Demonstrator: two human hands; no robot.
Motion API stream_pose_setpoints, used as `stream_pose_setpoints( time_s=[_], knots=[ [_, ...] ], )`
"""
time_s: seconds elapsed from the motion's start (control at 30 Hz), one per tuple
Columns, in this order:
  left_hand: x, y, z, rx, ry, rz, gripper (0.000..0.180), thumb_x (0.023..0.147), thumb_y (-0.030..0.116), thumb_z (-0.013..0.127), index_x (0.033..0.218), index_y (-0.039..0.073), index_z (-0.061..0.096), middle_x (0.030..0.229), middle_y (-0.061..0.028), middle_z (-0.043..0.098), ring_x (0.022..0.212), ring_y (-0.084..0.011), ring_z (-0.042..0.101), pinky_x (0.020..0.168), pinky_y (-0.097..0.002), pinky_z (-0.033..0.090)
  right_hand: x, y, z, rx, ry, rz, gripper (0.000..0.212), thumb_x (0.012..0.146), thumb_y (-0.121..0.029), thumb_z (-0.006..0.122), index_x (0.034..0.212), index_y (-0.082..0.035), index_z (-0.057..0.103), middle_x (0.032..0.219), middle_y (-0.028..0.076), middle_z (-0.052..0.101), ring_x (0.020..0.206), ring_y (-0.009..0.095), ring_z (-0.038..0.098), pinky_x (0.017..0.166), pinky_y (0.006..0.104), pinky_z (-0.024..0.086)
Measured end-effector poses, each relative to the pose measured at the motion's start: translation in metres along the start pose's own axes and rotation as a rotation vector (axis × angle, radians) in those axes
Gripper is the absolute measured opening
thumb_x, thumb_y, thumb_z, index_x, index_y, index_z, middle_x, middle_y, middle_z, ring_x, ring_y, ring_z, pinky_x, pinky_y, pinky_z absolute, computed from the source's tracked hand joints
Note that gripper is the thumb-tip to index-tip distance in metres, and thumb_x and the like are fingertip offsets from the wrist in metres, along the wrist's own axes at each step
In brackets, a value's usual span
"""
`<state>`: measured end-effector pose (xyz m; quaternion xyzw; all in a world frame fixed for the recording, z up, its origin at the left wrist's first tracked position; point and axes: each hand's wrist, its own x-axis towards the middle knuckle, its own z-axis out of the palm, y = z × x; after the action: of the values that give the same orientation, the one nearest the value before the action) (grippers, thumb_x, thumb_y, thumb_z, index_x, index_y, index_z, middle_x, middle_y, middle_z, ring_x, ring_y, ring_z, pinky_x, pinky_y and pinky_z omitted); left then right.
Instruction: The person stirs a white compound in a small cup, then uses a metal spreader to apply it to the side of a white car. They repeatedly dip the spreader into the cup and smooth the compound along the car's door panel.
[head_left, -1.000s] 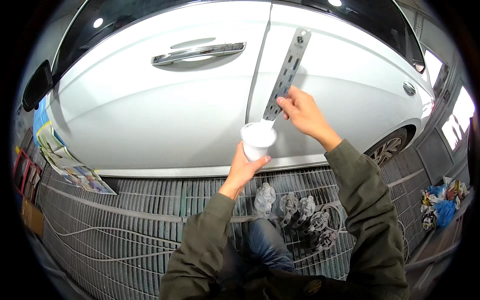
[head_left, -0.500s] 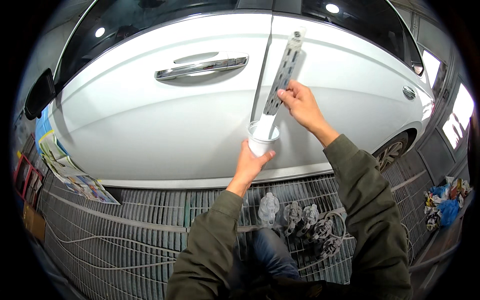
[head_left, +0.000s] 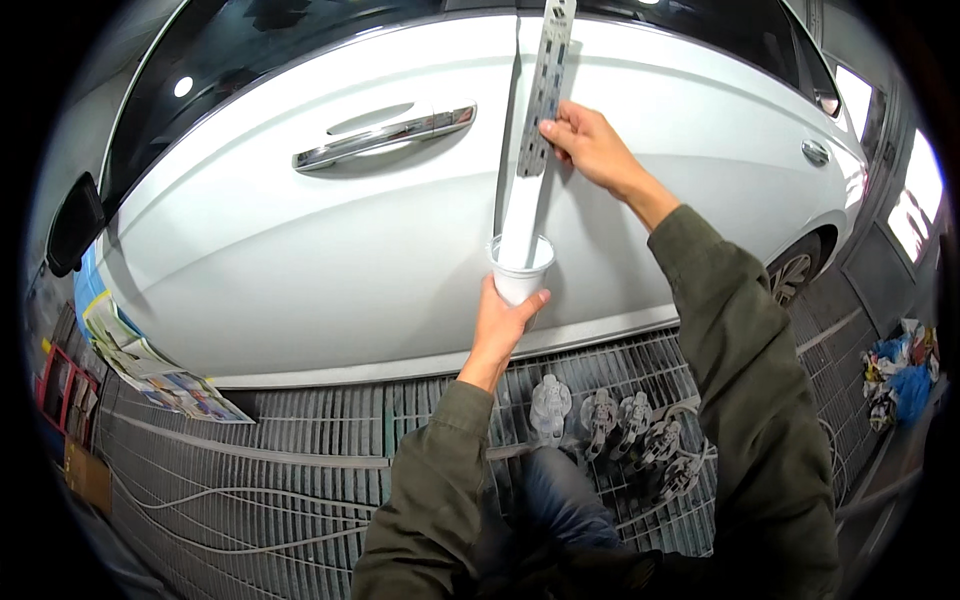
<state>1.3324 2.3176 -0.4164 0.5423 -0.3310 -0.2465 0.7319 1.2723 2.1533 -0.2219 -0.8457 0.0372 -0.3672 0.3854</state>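
Since the earlier frame, both hands have risen against the car: the stick is now lifted so that only its white lower end dips into the cup, and the cup sits higher on the door.

At far left, one black mirror [head_left: 72, 222] juts from the car [head_left: 300, 260], and one sheet of masking paper [head_left: 150, 365] hangs below the door's front edge. One chrome handle [head_left: 385, 135] runs across the front door. Two white hoses [head_left: 230, 495] trail over the grated floor [head_left: 300, 450].

One left hand [head_left: 500, 325] grips one white cup [head_left: 520, 270] from below, fingers wrapped round its base, held in front of the door's lower part, near the seam between the two doors. One flat grey stick [head_left: 545, 90], perforated along its upper length and coated white lower down, stands nearly upright, its bottom inside the cup. One right hand [head_left: 590, 145] pinches the stick at mid-length, thumb and fingers closed on it, just right of the seam.

Below, on the floor between the forearms, a cluster of pale paint-spattered fittings [head_left: 620, 435] lies; about five can be counted, though their edges blur together. To the right, one rear wheel [head_left: 795, 275] shows, one round fuel flap [head_left: 815, 152] sits above it, and one heap of blue and coloured rags [head_left: 900, 370] lies at far right.
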Motion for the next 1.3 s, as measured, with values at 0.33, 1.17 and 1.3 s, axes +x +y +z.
stream_pose_setpoints(
  time_s=[0.33, 1.17, 1.3],
  knots=[
    [0.003, -0.005, -0.004, -0.031, -0.042, 0.011, 0.071, 0.077, 0.014, 0.082, 0.13, -0.004, 0.038, 0.12, -0.016, 0.055, 0.109, -0.0229, 0.056, 0.094, -0.0352, 0.047, 0.022, 0.003, -0.01, -0.186, -0.02, -0.155, 0.028, 0.098, -0.027, 0.057, 0.081, -0.004, 0.055, 0.066, -0.002, 0.049, 0.062, 0.009, 0.043, 0.057, 0.0278, 0.038],
    [0.001, -0.006, 0.002, -0.003, 0.029, 0.026, 0.072, 0.074, 0.015, 0.083, 0.13, -0.005, 0.041, 0.12, -0.0174, 0.058, 0.109, -0.0237, 0.058, 0.095, -0.0356, 0.047, 0.039, 0.03, -0.008, -0.025, -0.08, -0.13, 0.017, 0.097, -0.015, 0.053, 0.09, -0.003, 0.062, 0.075, -0.002, 0.057, 0.067, 0.01, 0.051, 0.06, 0.0267, 0.043],
    [0.001, -0.011, 0.004, 0.012, 0.07, 0.073, 0.07, 0.074, 0.014, 0.082, 0.129, -0.006, 0.042, 0.118, -0.0171, 0.059, 0.107, -0.0236, 0.059, 0.093, -0.0352, 0.048, 0.017, 0.019, 0.0, -0.127, -0.056, -0.182, 0.023, 0.099, -0.027, 0.055, 0.089, -0.006, 0.059, 0.073, -0.003, 0.053, 0.067, 0.008, 0.046, 0.062, 0.0252, 0.039]
  ],
)
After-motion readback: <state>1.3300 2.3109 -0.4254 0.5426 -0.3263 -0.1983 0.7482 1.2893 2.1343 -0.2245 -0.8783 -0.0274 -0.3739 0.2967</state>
